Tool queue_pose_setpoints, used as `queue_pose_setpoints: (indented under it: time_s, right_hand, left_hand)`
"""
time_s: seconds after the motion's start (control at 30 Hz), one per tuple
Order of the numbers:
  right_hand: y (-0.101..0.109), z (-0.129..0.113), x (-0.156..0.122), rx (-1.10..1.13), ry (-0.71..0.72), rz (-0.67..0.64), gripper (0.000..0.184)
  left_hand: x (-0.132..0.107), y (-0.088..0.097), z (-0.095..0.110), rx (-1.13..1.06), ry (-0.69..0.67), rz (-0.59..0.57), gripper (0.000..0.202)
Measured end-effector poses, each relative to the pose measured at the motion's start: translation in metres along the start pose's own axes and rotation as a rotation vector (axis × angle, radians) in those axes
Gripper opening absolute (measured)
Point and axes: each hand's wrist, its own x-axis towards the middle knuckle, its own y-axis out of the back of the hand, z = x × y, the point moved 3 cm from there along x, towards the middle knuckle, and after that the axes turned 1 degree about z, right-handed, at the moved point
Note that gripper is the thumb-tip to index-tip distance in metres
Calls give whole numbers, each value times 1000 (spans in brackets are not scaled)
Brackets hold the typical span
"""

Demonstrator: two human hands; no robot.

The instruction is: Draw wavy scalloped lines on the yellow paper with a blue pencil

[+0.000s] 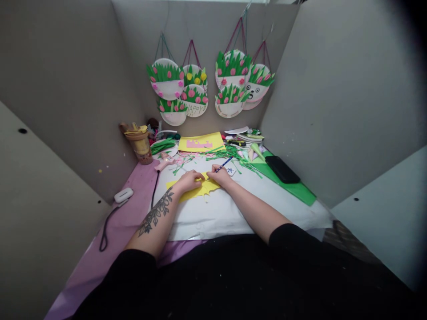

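On the white covering lies a sheet of yellow paper (193, 194) with a jagged, cut front edge. My left hand (190, 180) rests on its left part, fingers bent and pressed together against the paper. My right hand (218, 176) grips a dark blue patterned pencil (225, 164), tilted up to the right, its tip at the yellow sheet close to my left fingertips. Whether a small piece sits under the left fingers I cannot make out. Just behind the right hand is a small white piece with dark blue marks (231, 171).
A pink glue gun (164, 164) with a dark cord lies left. Behind are green paper strips (230, 152) and another yellow sheet (218, 141). A brown cup (142, 144) stands back left; a black phone-like case (282, 169) lies right. Decorated paper plates (171, 84) hang behind.
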Motion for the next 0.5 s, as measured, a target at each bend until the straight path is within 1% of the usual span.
queue_pose_setpoints:
  time_s: [0.1, 0.27, 0.43, 0.5]
  right_hand:
    - [0, 1, 1, -16, 14, 7, 24]
    - [-1, 1, 0, 46, 7, -65, 24]
    - [0, 0, 0, 49, -6, -32, 24]
    - [-1, 0, -1, 57, -6, -49, 24]
  left_hand:
    - [0, 0, -1, -1, 0, -2, 36]
    - [0, 0, 0, -1, -1, -4, 35]
    - [0, 1, 2, -1, 6, -7, 36]
    - [0, 1, 1, -4, 11, -8, 35]
